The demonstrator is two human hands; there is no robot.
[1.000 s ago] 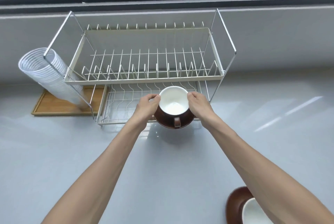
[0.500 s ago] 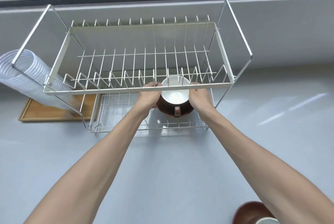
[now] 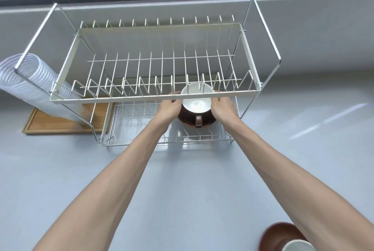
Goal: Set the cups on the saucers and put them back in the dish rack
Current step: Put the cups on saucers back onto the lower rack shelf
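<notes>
Both hands reach into the lower tier of the dish rack [image 3: 153,99], under the front rail of the upper tier. The left hand [image 3: 169,106] grips the left edge of a brown saucer [image 3: 204,122], its fingers curled around the rim, with the fingertips partly hidden behind the rail. The right hand [image 3: 222,106] grips the saucer's right edge in the same way. A cup [image 3: 197,101], white inside and brown outside, sits on this saucer with its handle turned toward the person. The cup's rim rises close under the upper tier's front rail, and the far part of the rim shows through the wires there. The saucer sits over the right half of the lower wire shelf; whether it touches the wires cannot be told. The left half of that shelf is bare wire. A second saucer [image 3: 279,234] with a second cup [image 3: 297,245] stands on the grey counter [image 3: 192,190] at the lower right corner, beside the right forearm. Left of the rack, a stack of clear plastic cups [image 3: 26,80] lies tilted over a wooden tray [image 3: 60,123].
</notes>
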